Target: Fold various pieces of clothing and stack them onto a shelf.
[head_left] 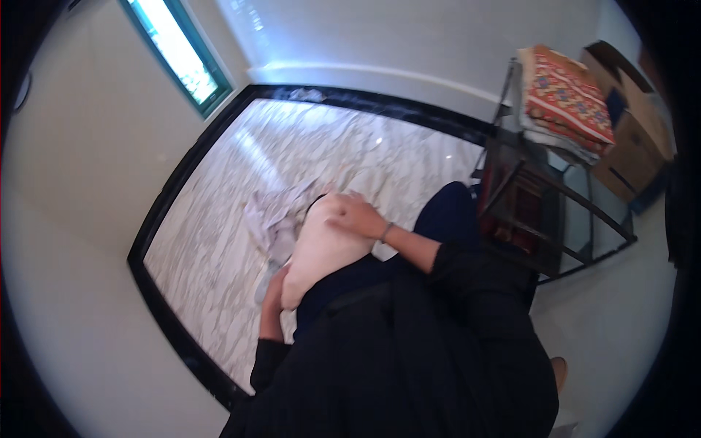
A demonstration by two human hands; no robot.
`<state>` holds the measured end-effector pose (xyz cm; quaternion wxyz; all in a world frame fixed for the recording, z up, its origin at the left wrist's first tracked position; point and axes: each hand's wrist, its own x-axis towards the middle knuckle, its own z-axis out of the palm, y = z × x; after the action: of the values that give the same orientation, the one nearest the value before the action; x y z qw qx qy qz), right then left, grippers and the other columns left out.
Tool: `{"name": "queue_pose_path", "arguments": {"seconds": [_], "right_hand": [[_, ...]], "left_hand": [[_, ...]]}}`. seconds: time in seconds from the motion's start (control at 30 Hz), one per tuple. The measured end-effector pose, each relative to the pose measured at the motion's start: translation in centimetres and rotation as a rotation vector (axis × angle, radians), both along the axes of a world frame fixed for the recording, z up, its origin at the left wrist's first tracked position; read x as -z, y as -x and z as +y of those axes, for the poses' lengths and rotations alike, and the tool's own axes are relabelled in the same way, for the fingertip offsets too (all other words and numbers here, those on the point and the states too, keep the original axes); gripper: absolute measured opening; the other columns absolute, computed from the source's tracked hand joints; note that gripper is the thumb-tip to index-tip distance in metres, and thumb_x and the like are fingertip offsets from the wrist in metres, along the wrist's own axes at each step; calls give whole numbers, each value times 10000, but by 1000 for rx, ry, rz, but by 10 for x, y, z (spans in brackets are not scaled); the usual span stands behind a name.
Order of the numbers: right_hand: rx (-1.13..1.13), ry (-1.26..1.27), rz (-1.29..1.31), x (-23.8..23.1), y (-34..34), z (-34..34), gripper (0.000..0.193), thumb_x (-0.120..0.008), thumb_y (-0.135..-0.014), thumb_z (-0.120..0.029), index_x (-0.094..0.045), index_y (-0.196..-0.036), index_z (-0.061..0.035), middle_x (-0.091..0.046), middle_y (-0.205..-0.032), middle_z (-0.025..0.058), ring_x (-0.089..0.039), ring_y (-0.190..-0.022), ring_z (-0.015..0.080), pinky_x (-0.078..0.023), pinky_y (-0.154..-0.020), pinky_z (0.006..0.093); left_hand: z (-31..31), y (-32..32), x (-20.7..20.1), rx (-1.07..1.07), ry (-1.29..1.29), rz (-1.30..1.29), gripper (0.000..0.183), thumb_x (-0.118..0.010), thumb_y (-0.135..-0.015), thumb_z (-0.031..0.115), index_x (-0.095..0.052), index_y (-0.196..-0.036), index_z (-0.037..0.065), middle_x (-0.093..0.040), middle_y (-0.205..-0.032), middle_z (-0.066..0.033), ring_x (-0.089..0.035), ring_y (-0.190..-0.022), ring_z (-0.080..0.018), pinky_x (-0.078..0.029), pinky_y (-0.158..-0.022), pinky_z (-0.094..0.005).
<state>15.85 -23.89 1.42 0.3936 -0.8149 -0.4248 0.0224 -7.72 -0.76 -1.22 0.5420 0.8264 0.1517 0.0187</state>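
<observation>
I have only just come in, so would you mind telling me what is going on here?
A person in dark clothes has a pale peach cloth draped over one leg. The right hand rests on top of it, while the left hand is at its lower left edge; its exact grip is unclear. Crumpled pale cloth lies beyond on the marble floor. To the right is a folded patterned textile.
</observation>
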Motion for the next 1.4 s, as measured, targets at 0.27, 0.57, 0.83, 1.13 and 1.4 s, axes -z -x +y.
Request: {"name": "queue_pose_path", "arguments": {"seconds": [0.27,0.57,0.83,1.13,1.4], "right_hand": [[-466,251,-114,-121,48,0,943,-812,-591,-579,-474,-1357,-144,-171,-1550,170,-27,-1447,381,-193,-993,750],[-692,-491,1606,-158,85,-59,729,-641,-651,36,-435,-1351,25,-579,-1257,170,-595,-1130,262,-461,-999,402],[-259,-916,1354,-224,36,-172,454,-575,-673,-34,-587,-1117,62,-656,-994,147,-662,-907,229,-547,-833,361],[167,-1094,482,-400,-137,-382,157,-559,-678,-30,-543,-834,-20,-576,-856,111,-614,-774,233,-552,-793,420],[755,-970,683,-346,-191,-542,241,-550,-798,-69,-540,-993,71,-640,-900,174,-688,-802,280,-611,-730,363]], "left_hand": [[-18,-19,-156,176,747,-75,415,-527,-916,244,-565,-1243,-9,-652,-1127,-116,-644,-966,-230,-515,-840,-355],[-33,-97,-186,272,997,-234,510,-486,-952,331,-450,-1346,8,-544,-1307,-141,-561,-1138,-251,-469,-954,-390],[-147,-187,-180,337,1262,70,526,-427,-992,366,-381,-1404,42,-481,-1388,-134,-503,-1235,-262,-429,-1027,-439],[-249,-265,-241,626,1338,186,446,-462,-977,305,-473,-1352,64,-613,-1156,-79,-588,-1045,-200,-488,-893,-395],[-276,-286,-194,565,1479,348,364,-457,-975,254,-520,-1271,50,-647,-1056,-55,-619,-932,-198,-498,-850,-375]]}}
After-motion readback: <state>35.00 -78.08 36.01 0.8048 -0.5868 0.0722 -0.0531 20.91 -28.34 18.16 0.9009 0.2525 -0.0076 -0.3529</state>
